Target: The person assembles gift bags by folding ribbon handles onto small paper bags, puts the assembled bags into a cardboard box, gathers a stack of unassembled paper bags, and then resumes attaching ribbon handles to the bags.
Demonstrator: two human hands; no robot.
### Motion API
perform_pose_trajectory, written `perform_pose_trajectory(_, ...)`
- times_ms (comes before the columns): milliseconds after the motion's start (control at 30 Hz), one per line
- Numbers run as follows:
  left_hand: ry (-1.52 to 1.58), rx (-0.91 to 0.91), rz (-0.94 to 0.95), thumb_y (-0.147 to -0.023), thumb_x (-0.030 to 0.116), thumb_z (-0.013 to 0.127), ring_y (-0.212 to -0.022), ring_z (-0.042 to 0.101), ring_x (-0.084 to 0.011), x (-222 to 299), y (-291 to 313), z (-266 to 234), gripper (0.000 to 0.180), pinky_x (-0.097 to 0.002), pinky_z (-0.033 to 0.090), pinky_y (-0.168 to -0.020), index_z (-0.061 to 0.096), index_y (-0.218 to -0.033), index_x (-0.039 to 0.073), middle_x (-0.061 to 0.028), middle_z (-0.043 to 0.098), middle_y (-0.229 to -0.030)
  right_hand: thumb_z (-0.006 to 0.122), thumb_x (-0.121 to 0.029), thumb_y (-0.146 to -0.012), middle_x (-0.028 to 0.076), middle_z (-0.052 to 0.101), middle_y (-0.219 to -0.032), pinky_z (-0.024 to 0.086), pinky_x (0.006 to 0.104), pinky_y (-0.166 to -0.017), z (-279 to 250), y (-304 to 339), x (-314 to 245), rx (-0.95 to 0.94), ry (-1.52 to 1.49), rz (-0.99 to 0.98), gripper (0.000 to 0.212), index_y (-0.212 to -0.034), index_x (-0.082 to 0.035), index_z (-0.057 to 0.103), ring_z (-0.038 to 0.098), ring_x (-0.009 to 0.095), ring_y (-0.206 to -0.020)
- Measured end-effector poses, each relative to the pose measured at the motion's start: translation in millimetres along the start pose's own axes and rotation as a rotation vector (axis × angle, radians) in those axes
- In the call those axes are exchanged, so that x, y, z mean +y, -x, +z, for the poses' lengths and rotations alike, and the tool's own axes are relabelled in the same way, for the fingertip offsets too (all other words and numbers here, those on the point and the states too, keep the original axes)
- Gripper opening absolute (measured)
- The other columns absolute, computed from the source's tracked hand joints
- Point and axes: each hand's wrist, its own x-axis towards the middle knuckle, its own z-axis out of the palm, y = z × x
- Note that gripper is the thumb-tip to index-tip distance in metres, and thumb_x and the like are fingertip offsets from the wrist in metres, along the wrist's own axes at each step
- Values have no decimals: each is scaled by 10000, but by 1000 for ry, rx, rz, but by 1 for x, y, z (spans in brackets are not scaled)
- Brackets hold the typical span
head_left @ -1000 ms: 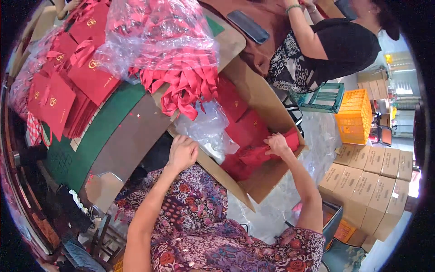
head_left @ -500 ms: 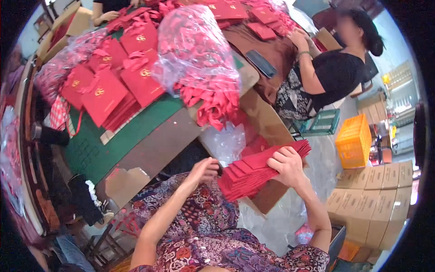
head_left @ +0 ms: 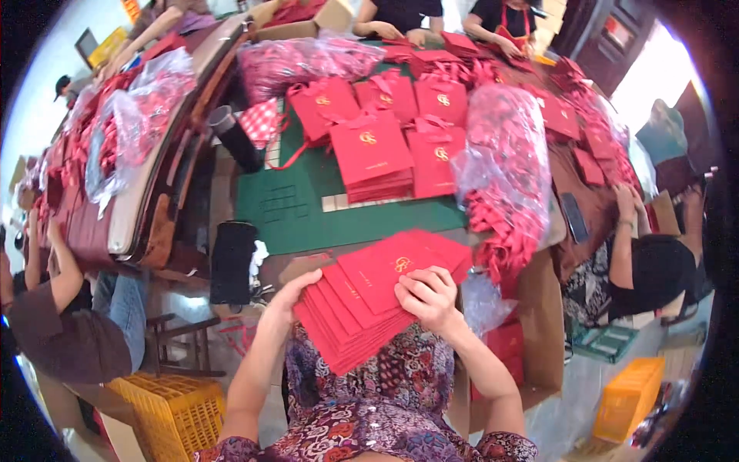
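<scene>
Stack of flat red bags (head_left: 356, 300), fanned, held before the person's patterned top (head_left: 369, 422), near green mat (head_left: 281, 235). Left hand (head_left: 295, 291) grips its left edge, fingers probably underneath, hard to see from here. Right hand (head_left: 429, 299) clamps the upper right. Carton (head_left: 543, 331) right.

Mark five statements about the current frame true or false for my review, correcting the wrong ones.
1. Only the right hand holds the fanned red stack. False: the left hand holds it too.
2. A cardboard box with red pieces inside stands beside the right forearm. True.
3. The crate at lower left is green. False: it is orange-yellow.
4. The dark tumbler is left of the green mat's red bags. True.
5. The ribbon-filled plastic bag is left of those bags. False: it is right of them.
</scene>
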Motion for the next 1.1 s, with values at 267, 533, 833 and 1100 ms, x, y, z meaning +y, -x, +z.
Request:
perform_pose_trajectory(267, -171, -175, 139, -926, 248, 621, -1206, 589, -190, 44, 9, -61, 510, -355, 438, -1063, 515, -1371, 23, -92, 605, -1331, 722, -131, -712, -10, 685, -990, 505, 348, -802, 98, -4, -15, 134, -137, -39, 161, -867, -165, 692, 655, 172, -909)
perform_pose_trajectory(533, -412, -269, 174, -908, 239, 615, -1206, 564, -177, 50, 5, -68, 475, -343, 429, -1046, 517, -1332, 49, -65, 599, -1284, 726, -147, -713, -36, 689, -1001, 423, 334, -852, 99, 22, -32, 121, -107, 9, 158, -857, -201, 688, 649, 141, -906)
perform_pose_trajectory(833, -193, -66, -61, -983, 387, 586, -1199, 594, -208, 54, 8, -56, 589, -385, 460, -1054, 474, -1421, 11, -90, 560, -1396, 767, -118, -723, -84, 681, -955, 432, 294, -822, 101, 0, -27, 180, -183, -123, 192, -810, -239, 645, 642, 95, -898)
perform_pose_trajectory(1100, -335, -148, -70, -906, 303, 732, -1247, 552, -195, 43, 12, -36, 847, -342, 456, -1048, 250, -1563, 73, -119, 515, -1424, 764, -134, -743, -83, 683, -963, 445, 303, -854, 113, 20, -28, 145, -244, -109, 188, -799, -245, 623, 647, 94, -911)
